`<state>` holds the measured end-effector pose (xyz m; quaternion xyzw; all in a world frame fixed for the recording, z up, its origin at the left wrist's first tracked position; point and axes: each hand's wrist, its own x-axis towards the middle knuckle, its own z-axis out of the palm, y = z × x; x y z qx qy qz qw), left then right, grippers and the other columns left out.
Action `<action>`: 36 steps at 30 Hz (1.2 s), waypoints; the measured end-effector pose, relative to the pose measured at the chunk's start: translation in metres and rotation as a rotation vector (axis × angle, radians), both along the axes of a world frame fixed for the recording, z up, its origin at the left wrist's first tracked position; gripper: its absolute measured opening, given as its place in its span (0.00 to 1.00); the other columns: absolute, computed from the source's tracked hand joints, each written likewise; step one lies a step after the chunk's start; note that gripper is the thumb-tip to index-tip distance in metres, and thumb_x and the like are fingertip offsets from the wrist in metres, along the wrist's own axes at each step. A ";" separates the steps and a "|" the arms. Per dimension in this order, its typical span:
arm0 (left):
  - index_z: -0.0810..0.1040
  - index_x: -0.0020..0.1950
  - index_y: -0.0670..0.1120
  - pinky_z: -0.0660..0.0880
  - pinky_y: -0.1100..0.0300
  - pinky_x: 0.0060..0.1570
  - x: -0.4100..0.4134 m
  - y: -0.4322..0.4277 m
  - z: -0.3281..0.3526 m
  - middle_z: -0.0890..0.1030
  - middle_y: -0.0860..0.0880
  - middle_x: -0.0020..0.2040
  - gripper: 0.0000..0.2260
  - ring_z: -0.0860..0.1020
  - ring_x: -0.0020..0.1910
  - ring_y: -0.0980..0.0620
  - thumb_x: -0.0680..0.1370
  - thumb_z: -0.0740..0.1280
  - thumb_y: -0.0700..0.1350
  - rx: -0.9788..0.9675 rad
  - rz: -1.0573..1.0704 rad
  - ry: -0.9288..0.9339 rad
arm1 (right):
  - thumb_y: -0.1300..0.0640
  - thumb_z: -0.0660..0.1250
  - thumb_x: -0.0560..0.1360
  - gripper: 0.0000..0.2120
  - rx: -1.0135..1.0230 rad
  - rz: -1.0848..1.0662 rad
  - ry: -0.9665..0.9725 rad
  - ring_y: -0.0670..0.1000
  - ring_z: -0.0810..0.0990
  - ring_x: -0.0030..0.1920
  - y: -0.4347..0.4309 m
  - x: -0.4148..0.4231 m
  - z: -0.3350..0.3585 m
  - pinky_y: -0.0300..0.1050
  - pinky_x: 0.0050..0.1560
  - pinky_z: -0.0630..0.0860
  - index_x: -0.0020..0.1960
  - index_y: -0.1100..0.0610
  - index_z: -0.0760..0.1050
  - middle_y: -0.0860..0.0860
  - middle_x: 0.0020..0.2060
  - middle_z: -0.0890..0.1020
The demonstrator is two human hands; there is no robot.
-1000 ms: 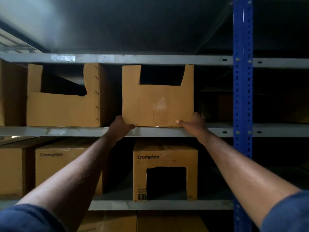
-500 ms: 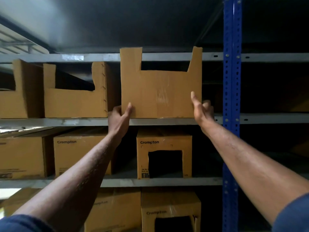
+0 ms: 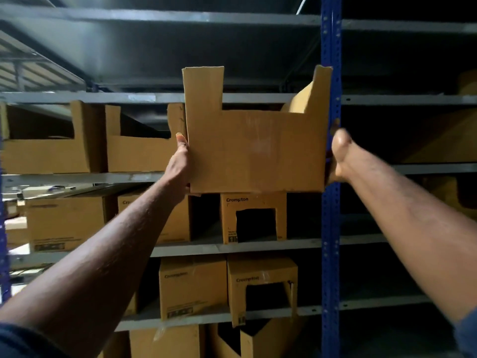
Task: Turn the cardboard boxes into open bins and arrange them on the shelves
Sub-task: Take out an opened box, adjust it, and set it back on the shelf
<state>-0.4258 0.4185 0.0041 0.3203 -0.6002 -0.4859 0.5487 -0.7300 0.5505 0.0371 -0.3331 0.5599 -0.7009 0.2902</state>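
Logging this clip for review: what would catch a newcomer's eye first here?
A cut-open box is held up at centre between the left hand and right hand. Left of it similar bins sit on a shelf; below stands a Crompton box with a square hole. A blue post runs up the right.

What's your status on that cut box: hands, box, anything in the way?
Left hand grips cut box at left edge; right hand on its right side, fingers hidden. Box upright, held in front of shelves. Blue upright tight at its right.
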 end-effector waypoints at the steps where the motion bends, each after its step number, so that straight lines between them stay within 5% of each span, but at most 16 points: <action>1: 0.64 0.79 0.53 0.68 0.30 0.65 0.009 0.008 -0.003 0.69 0.43 0.75 0.37 0.70 0.71 0.37 0.77 0.46 0.74 0.056 -0.030 -0.021 | 0.22 0.54 0.69 0.37 0.036 0.029 -0.017 0.63 0.83 0.52 0.014 0.006 -0.005 0.74 0.61 0.68 0.51 0.52 0.84 0.58 0.47 0.86; 5: 0.65 0.75 0.50 0.64 0.20 0.58 0.048 0.034 -0.012 0.70 0.39 0.73 0.37 0.70 0.69 0.33 0.75 0.56 0.74 0.251 -0.177 -0.100 | 0.21 0.61 0.63 0.42 0.172 0.111 -0.058 0.71 0.73 0.65 0.060 0.031 -0.021 0.90 0.52 0.56 0.65 0.48 0.78 0.61 0.56 0.81; 8: 0.67 0.72 0.50 0.70 0.26 0.54 0.060 0.058 -0.013 0.73 0.43 0.69 0.35 0.72 0.68 0.36 0.76 0.56 0.73 0.275 -0.263 -0.074 | 0.20 0.57 0.64 0.47 0.201 0.193 -0.044 0.75 0.67 0.68 0.085 0.058 -0.020 0.92 0.47 0.51 0.73 0.49 0.71 0.64 0.65 0.75; 12: 0.76 0.63 0.54 0.78 0.43 0.45 0.058 0.089 -0.018 0.80 0.44 0.61 0.25 0.80 0.58 0.43 0.80 0.52 0.69 0.219 -0.266 0.032 | 0.20 0.54 0.68 0.44 0.182 0.236 -0.002 0.71 0.76 0.58 0.112 0.083 -0.023 0.80 0.34 0.72 0.68 0.53 0.77 0.65 0.64 0.78; 15: 0.75 0.65 0.50 0.77 0.48 0.44 0.052 0.106 -0.025 0.80 0.42 0.61 0.26 0.79 0.58 0.44 0.80 0.54 0.67 0.210 -0.317 0.016 | 0.22 0.52 0.72 0.40 0.111 0.303 -0.010 0.66 0.81 0.55 0.137 0.077 -0.029 0.68 0.44 0.76 0.62 0.52 0.79 0.62 0.55 0.84; 18: 0.75 0.64 0.49 0.77 0.46 0.45 0.042 0.121 -0.032 0.80 0.43 0.60 0.27 0.79 0.57 0.43 0.78 0.57 0.69 0.212 -0.295 -0.007 | 0.26 0.47 0.75 0.34 0.081 0.317 0.039 0.61 0.81 0.45 0.161 0.069 -0.030 0.60 0.38 0.73 0.53 0.50 0.79 0.58 0.44 0.85; 23: 0.75 0.63 0.49 0.78 0.44 0.48 0.032 0.140 -0.030 0.80 0.42 0.60 0.25 0.79 0.58 0.42 0.79 0.59 0.66 0.155 -0.243 0.018 | 0.24 0.46 0.74 0.33 0.107 0.344 0.097 0.62 0.78 0.51 0.174 0.049 -0.022 0.70 0.42 0.69 0.55 0.46 0.77 0.58 0.52 0.81; 28: 0.73 0.69 0.47 0.77 0.38 0.55 0.041 0.164 -0.038 0.79 0.40 0.62 0.27 0.79 0.61 0.40 0.79 0.61 0.65 0.131 -0.222 0.029 | 0.21 0.53 0.68 0.36 0.077 0.378 0.168 0.66 0.74 0.64 0.193 0.033 -0.020 0.83 0.58 0.63 0.69 0.38 0.72 0.56 0.66 0.77; 32: 0.76 0.66 0.44 0.75 0.34 0.59 0.058 0.176 -0.052 0.82 0.38 0.60 0.27 0.82 0.57 0.35 0.78 0.61 0.65 0.212 -0.319 -0.031 | 0.28 0.54 0.76 0.27 -0.086 0.419 0.211 0.61 0.80 0.62 0.217 0.035 -0.030 0.70 0.53 0.76 0.66 0.40 0.76 0.53 0.61 0.82; 36: 0.78 0.64 0.47 0.75 0.28 0.54 0.051 0.191 -0.060 0.83 0.36 0.58 0.20 0.82 0.54 0.31 0.81 0.61 0.60 0.263 -0.372 -0.198 | 0.27 0.54 0.76 0.28 -0.105 0.398 0.320 0.56 0.81 0.61 0.224 0.042 -0.059 0.63 0.60 0.76 0.67 0.39 0.75 0.51 0.61 0.82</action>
